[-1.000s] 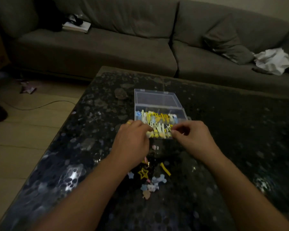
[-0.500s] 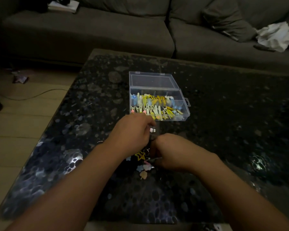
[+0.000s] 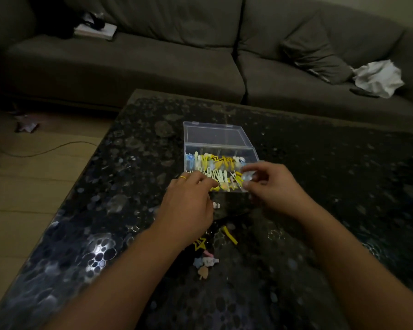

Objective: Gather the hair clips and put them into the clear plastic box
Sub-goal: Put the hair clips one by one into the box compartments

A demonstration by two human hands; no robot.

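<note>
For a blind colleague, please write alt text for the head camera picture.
Two hands, left hand and right hand, reach over an open clear plastic box full of hair clips on a dark table; the right pinches a pale clip. A few loose clips lie nearer, a grey sofa behind.

Clear box [image 3: 218,148] open, lid back — clips [image 3: 215,170] inside; loose clips [image 3: 206,259] nearer.

Our left hand [image 3: 188,206] hides the box's [image 3: 219,148] near-left corner and part of the loose clips [image 3: 206,263] beneath its wrist. Blur smears our right hand's fingertips [image 3: 247,177]; we cannot tell what they pinch. Both forearms leave the bottom edge.
</note>
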